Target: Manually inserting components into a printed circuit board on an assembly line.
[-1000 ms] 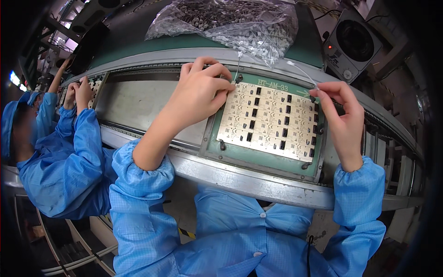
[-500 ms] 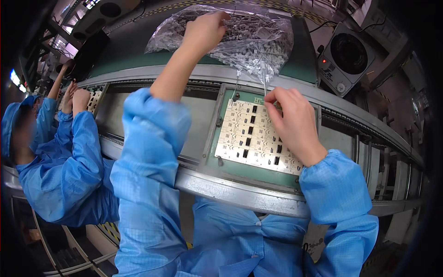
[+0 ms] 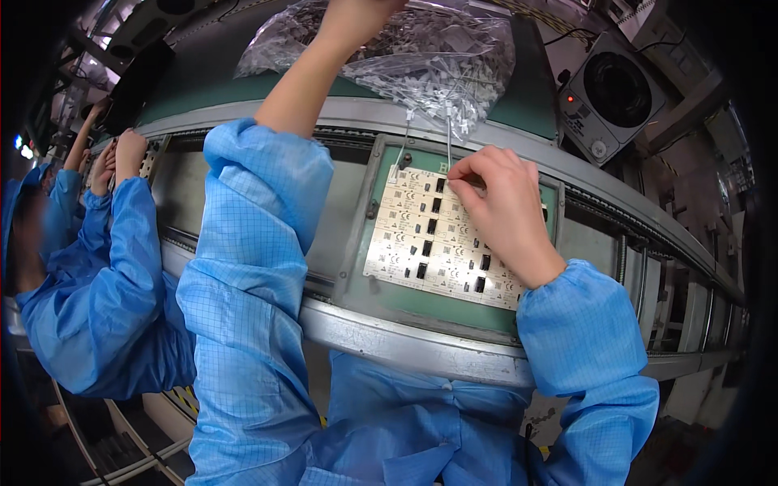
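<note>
The two hands are well apart. The right hand [image 3: 504,198] pinches a pale wire [image 3: 450,144] between thumb and fingers at the far edge of a circuit board [image 3: 399,231], which lies on a green tray [image 3: 429,308]. The left hand [image 3: 356,18] is over a clear bag [image 3: 478,53] of wires, partly cut off; its grip cannot be told.

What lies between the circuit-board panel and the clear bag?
The head view shows a silver rail and green fixture edge there, with two thin leads over them.
</note>
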Tool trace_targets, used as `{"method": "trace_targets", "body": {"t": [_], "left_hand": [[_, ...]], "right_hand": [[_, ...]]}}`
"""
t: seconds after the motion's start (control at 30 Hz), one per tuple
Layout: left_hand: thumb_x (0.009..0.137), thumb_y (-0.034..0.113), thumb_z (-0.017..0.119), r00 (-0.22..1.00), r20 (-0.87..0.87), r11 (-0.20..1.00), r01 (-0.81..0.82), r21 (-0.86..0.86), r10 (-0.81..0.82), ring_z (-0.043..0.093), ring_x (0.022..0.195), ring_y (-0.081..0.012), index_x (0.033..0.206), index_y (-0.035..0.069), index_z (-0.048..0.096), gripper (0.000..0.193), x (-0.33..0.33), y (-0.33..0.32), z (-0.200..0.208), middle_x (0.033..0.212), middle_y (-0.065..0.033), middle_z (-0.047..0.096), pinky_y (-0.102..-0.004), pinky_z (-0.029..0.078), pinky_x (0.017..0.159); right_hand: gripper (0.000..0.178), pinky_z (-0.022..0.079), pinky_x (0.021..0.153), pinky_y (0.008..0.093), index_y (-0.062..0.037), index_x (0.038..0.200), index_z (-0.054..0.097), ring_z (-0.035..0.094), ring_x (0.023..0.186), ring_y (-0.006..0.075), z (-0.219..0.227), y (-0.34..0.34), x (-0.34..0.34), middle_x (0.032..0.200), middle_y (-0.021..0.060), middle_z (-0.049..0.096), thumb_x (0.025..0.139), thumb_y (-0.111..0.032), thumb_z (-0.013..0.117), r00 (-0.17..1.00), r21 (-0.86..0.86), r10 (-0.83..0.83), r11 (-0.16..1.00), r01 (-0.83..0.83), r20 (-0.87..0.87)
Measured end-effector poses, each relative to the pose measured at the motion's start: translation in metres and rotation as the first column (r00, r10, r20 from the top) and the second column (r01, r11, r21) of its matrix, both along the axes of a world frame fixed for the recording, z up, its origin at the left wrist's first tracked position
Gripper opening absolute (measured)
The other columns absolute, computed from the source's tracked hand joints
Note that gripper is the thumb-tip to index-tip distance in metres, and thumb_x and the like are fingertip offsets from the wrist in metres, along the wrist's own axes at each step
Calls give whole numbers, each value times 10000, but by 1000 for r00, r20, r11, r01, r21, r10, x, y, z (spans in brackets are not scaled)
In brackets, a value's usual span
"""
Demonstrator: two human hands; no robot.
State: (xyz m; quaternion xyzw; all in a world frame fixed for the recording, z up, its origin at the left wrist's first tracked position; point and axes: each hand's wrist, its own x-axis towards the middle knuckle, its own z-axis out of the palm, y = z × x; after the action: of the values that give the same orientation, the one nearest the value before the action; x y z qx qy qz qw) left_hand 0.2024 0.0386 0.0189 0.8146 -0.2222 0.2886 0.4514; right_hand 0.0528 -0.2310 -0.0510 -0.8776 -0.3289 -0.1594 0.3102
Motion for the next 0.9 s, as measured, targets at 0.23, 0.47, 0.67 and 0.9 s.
{"method": "trace_targets", "body": {"t": [0.23, 0.47, 0.67, 0.9], "left_hand": [[880, 183, 672, 965, 7, 942, -254, -218, 262, 680, 682, -202, 973, -31, 713, 237, 17, -26, 11, 759, -127, 718, -338, 519, 645], [885, 200, 706, 944, 210, 881, -137, -453, 255, 670, 741, -195, 966, -48, 667, 263, -12, -43, 65, 820, -147, 713, -329, 512, 690], [882, 197, 704, 977, 108, 981, -189, 36, 184, 693, 804, -240, 927, 31, 665, 177, -117, -24, 27, 839, -122, 713, -413, 500, 746], [886, 185, 701, 964, 244, 827, -225, 515, 110, 602, 682, -268, 894, 108, 567, 155, -187, -36, -46, 684, -48, 605, -400, 414, 752]], "right_hand": [[62, 354, 888, 350, -75, 849, 719, 615, 819, 183, 8, 2, -7, 838, 29, 653, 838, -135, 731, 974, -18, -51, 999, 48, -222], [58, 350, 867, 341, -77, 848, 708, 586, 811, 174, 5, 0, -14, 820, 18, 636, 842, -132, 724, 994, -74, -55, 996, 48, -97], [47, 344, 870, 347, -77, 853, 699, 570, 813, 183, 7, 1, -14, 818, 15, 615, 845, -120, 715, 999, -51, -29, 998, 26, -46], [101, 347, 906, 383, -71, 938, 713, 559, 952, 233, 14, -7, -25, 925, 45, 618, 861, -51, 650, 993, -205, 92, 976, -74, 80]]}}
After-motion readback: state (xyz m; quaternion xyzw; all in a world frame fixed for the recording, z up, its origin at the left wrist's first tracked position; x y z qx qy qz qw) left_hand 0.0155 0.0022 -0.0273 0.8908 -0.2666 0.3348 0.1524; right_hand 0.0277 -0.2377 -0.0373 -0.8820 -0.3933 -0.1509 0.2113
